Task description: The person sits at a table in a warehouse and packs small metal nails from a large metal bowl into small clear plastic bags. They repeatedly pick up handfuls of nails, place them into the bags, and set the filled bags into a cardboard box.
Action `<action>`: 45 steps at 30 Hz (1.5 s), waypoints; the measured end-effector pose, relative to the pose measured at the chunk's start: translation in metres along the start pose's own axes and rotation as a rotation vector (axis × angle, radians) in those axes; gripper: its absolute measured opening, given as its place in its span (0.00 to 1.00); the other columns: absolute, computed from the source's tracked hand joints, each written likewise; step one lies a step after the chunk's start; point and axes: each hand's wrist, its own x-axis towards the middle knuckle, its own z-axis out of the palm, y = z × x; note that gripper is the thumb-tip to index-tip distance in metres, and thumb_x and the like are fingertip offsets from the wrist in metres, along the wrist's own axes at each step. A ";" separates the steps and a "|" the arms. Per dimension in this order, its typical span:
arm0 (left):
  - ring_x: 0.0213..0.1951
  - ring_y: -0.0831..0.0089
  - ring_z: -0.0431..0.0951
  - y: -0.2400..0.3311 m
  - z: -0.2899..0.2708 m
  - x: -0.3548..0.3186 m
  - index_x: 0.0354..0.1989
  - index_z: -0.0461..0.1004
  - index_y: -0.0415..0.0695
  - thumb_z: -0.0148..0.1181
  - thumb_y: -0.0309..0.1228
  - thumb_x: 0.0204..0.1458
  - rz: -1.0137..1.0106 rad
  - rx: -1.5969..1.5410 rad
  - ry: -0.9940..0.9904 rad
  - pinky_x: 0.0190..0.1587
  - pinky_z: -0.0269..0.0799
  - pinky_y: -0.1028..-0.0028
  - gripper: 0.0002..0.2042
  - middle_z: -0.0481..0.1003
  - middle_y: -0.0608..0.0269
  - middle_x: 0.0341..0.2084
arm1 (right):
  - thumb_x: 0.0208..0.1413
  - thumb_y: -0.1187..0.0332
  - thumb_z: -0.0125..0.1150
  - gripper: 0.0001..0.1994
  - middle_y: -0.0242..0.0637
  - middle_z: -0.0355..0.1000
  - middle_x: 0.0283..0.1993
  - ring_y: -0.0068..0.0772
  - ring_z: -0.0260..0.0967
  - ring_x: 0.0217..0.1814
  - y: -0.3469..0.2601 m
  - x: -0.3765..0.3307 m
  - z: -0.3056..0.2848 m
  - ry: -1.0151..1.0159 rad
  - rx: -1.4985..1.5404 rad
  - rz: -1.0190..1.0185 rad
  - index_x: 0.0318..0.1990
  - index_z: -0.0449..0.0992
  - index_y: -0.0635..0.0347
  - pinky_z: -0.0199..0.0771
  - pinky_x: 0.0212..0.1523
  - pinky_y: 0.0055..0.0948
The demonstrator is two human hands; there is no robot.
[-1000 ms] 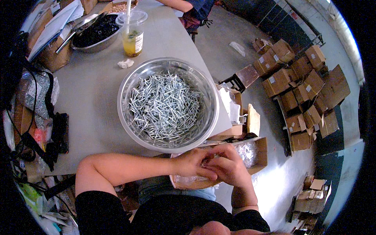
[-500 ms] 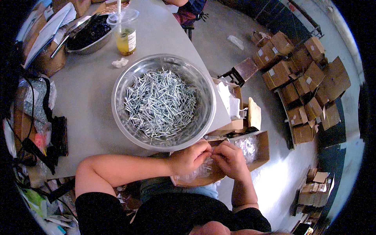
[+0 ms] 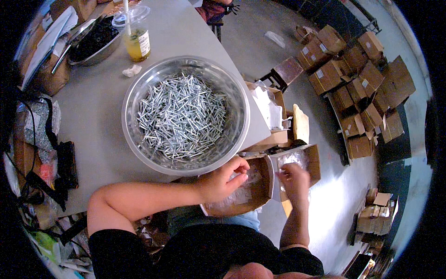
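A large clear bowl full of loose silvery screws stands on the table in front of me. By its near rim is my left hand, fingers curved and thumb held apart, with nothing visible between them. Below that hand a cardboard box at my lap contains clear plastic pieces or small bags. My right hand is over the near edge of a second carton, which has clear plastic bags in it. Motion smears its fingers, so a small thing there cannot be made out.
A drink cup with a straw, a crumpled tissue and a basin of dark pieces stand farther back. Cables and bags crowd the left. Stacked cartons and a stool stand on the floor at right.
My hands were together at the fingertips by the bowl's near rim. My right hand has moved right to the second carton; my left hand stays near the bowl, its fingers now parted.
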 end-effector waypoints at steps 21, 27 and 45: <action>0.41 0.58 0.79 -0.004 -0.008 -0.003 0.43 0.71 0.39 0.60 0.25 0.49 -0.099 0.252 -0.189 0.46 0.74 0.63 0.12 0.77 0.49 0.37 | 0.52 0.71 0.60 0.08 0.49 0.76 0.33 0.54 0.75 0.36 -0.053 -0.010 0.036 -0.368 0.251 -0.242 0.40 0.75 0.57 0.76 0.36 0.44; 0.39 0.53 0.80 -0.005 -0.010 -0.001 0.42 0.73 0.40 0.59 0.25 0.46 -0.141 0.276 -0.239 0.45 0.74 0.60 0.13 0.78 0.48 0.36 | 0.51 0.77 0.63 0.07 0.39 0.75 0.33 0.32 0.73 0.36 -0.053 -0.009 0.025 -0.371 0.463 -0.103 0.38 0.75 0.63 0.75 0.37 0.29; 0.34 0.72 0.76 -0.018 -0.002 0.002 0.40 0.73 0.37 0.61 0.31 0.54 -0.301 -0.101 -0.193 0.39 0.72 0.72 0.10 0.77 0.59 0.31 | 0.50 0.81 0.61 0.05 0.36 0.74 0.30 0.24 0.72 0.32 -0.059 -0.004 0.018 -0.145 0.470 -0.158 0.33 0.72 0.65 0.73 0.34 0.24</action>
